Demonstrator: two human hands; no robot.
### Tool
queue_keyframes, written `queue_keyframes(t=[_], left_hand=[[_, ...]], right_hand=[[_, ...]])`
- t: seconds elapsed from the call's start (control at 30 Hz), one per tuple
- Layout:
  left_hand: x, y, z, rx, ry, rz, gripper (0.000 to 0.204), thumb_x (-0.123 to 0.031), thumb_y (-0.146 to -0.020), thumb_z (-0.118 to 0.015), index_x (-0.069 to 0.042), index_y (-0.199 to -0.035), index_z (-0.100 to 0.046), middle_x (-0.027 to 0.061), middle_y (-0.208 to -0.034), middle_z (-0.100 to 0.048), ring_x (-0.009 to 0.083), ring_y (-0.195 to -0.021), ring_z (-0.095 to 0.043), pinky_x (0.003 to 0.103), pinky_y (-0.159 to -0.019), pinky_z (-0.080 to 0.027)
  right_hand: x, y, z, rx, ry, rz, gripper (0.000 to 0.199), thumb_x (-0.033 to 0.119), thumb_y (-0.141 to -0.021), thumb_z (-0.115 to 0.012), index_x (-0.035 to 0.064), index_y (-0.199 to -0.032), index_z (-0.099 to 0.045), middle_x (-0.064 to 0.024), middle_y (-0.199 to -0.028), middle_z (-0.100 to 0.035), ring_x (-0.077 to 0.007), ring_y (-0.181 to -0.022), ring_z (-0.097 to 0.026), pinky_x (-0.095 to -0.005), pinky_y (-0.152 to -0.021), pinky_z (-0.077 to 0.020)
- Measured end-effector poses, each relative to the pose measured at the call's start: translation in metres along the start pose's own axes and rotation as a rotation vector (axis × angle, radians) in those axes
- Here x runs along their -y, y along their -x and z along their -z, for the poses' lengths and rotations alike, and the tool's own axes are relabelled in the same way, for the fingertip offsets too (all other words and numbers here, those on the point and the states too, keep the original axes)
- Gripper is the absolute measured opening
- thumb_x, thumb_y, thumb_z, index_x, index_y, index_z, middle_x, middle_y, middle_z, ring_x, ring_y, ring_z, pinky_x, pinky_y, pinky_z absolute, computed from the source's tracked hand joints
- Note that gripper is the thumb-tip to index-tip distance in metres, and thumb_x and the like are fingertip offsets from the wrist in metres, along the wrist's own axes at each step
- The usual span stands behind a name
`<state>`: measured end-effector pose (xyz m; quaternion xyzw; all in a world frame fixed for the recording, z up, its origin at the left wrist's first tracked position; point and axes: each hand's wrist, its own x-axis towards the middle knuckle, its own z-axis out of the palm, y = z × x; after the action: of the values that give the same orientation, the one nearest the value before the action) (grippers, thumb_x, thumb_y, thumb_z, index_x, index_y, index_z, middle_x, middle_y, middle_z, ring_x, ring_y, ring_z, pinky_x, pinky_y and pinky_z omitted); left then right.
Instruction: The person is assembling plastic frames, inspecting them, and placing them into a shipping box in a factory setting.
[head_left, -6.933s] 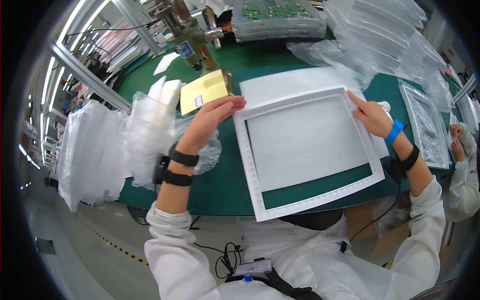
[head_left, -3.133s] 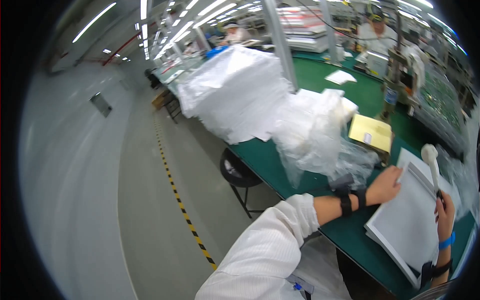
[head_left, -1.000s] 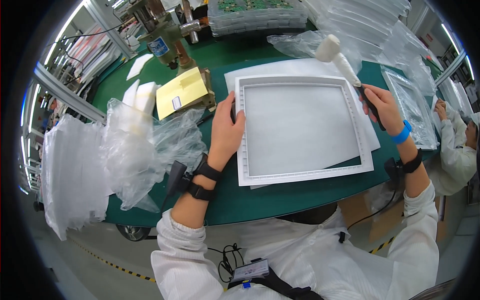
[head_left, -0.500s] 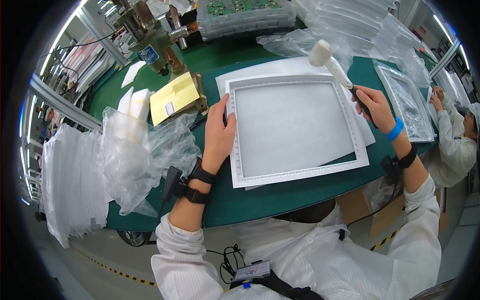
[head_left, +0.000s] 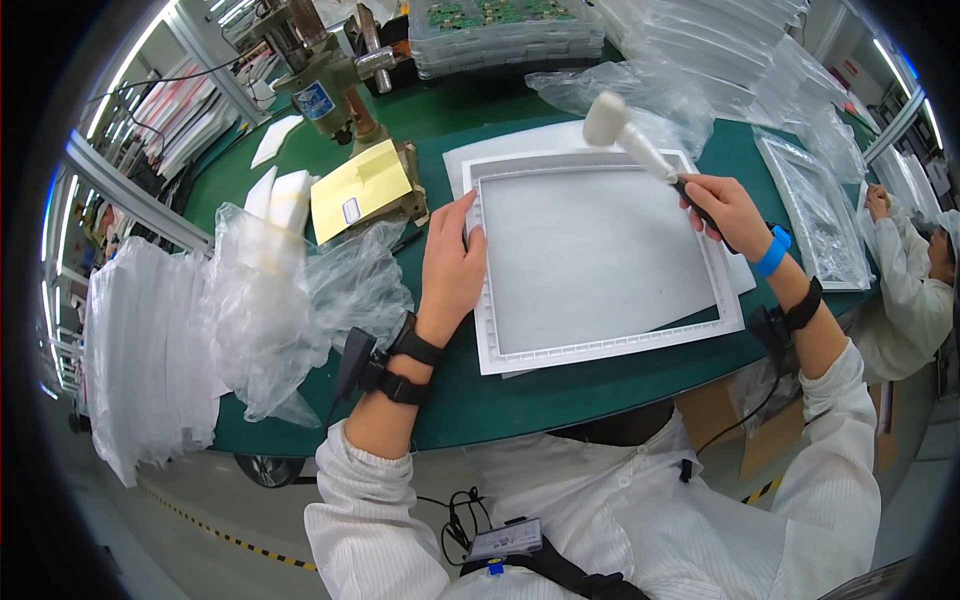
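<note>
A white rectangular plastic frame [head_left: 610,352] lies on a sheet of pale foam [head_left: 600,260] on the green work table. My left hand [head_left: 453,265] grips the frame's left side, and a small dark piece shows between thumb and fingers, too hidden to name. My right hand [head_left: 727,215] is closed round the black handle of a mallet [head_left: 640,147] with a white head. That head is raised over the far side of the frame, apart from it and slightly blurred.
Left stand crumpled clear plastic bags [head_left: 265,310] and a stack of white sheets [head_left: 150,360]. A green press [head_left: 330,100] and yellow paper [head_left: 362,190] sit beyond. Clear trays of circuit boards [head_left: 505,40] are at the back. Another bagged frame [head_left: 815,215] lies right, near a co-worker [head_left: 915,290].
My right hand has swung the mallet left, its head now over the frame's far edge. The frame and my left hand appear slightly further right as the whole view shifts.
</note>
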<state>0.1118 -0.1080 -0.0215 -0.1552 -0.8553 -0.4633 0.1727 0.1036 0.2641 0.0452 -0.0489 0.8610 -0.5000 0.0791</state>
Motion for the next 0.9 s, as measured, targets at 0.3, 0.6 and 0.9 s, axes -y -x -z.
queue_keyframes(t=[0.3,0.6,0.9], left_hand=[[0.001,0.0,0.0,-0.021,-0.015,-0.007,0.041,-0.007,-0.09,-0.05,-0.001,-0.131,-0.052,0.0169,-0.121,-0.052,0.0287,-0.099,-0.056,0.032,-0.088,-0.045],[0.005,0.002,-0.003,-0.064,-0.047,-0.021,0.046,-0.01,-0.089,-0.052,0.002,-0.133,-0.047,0.0185,-0.122,-0.054,0.0334,-0.104,-0.058,0.038,-0.091,-0.047],[0.0,0.003,-0.005,-0.15,-0.013,0.14,0.041,-0.016,-0.084,-0.062,0.007,-0.114,-0.044,0.0254,-0.11,-0.054,0.0398,-0.103,-0.055,0.042,-0.091,-0.045]], right_hand=[[0.031,-0.007,-0.032,-0.022,-0.034,0.066,0.03,0.018,-0.1,-0.049,-0.0001,-0.116,-0.066,-0.0004,-0.079,-0.061,-0.0042,-0.056,-0.054,-0.0192,-0.041,-0.0381],[0.045,-0.025,-0.054,0.057,0.032,0.024,0.031,0.021,-0.1,-0.048,-0.0006,-0.115,-0.065,-0.0006,-0.076,-0.06,-0.0036,-0.054,-0.052,-0.0178,-0.041,-0.0379],[0.065,-0.042,-0.096,0.058,-0.016,0.157,0.03,0.02,-0.1,-0.048,0.0004,-0.111,-0.067,-0.0008,-0.071,-0.059,-0.0046,-0.051,-0.05,-0.0196,-0.04,-0.037]])
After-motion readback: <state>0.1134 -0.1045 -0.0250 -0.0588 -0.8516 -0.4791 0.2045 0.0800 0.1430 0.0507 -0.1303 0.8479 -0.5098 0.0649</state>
